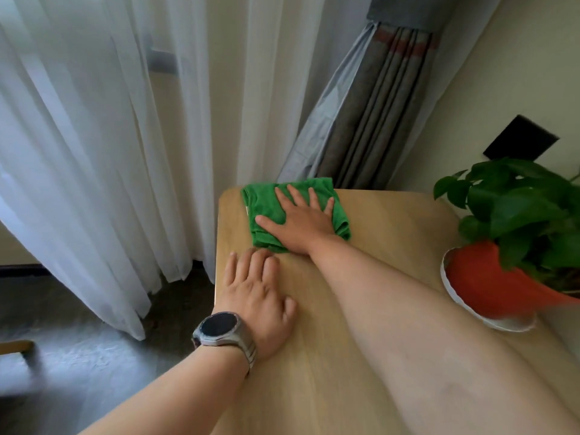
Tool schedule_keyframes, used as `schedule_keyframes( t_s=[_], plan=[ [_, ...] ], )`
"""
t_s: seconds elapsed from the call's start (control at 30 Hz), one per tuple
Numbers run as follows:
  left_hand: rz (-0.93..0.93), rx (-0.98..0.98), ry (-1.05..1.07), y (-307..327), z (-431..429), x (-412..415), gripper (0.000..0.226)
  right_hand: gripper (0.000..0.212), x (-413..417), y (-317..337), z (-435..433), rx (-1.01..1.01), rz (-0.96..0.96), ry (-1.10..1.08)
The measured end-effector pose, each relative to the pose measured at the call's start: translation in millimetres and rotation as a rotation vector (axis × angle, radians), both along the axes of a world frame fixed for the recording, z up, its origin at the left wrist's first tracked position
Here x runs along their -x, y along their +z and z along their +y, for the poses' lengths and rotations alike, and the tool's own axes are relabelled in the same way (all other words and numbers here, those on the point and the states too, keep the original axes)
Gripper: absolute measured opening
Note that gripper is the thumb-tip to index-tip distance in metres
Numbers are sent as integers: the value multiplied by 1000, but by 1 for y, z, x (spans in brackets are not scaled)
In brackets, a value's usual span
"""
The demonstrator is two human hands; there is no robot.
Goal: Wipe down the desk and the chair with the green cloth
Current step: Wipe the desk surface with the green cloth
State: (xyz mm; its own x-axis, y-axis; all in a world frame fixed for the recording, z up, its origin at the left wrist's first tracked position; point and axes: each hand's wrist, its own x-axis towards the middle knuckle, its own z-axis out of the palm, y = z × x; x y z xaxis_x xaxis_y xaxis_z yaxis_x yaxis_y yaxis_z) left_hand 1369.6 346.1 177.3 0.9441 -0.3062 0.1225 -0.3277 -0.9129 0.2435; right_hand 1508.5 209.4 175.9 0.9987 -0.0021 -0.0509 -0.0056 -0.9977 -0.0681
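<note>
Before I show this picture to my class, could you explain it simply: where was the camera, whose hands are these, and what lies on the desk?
There is no machine here. A camera worn on a person's head looks forward and down, so the bare arms belong to the wearer. The right hand lies flat, fingers spread, on a folded green cloth at the far left corner of the light wooden desk; it presses the cloth and does not grip it. The left hand, with a dark round wristwatch, rests flat on the desk just nearer, holding nothing. At the right stands a leafy green plant in a red pot. White sheer curtains hang behind. The chair is not clearly in view.
</note>
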Motion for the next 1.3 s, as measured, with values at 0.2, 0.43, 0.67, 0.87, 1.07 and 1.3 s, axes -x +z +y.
schedule_keyframes(
  t_s=[0.2,0.43,0.67,0.87,1.07,1.3],
  plan=[
    [23,20,-20,0,0,0,54,103,-4,3,-113,3,12,-270],
    [22,72,-15,-7,0,-4,52,94,-4,6,-212,-49,-20,-668],
    [19,104,-23,-10,-1,-7,54,98,-6,4,-242,-125,-107,-874],
    [16,63,-13,-9,-1,-4,57,101,6,0,-222,-56,-18,-716],
    [10,72,-20,-8,0,-3,57,103,36,4,-165,-22,43,-529],
    [13,173,-51,-5,2,-4,60,102,109,2,-86,21,20,-311]
  ],
)
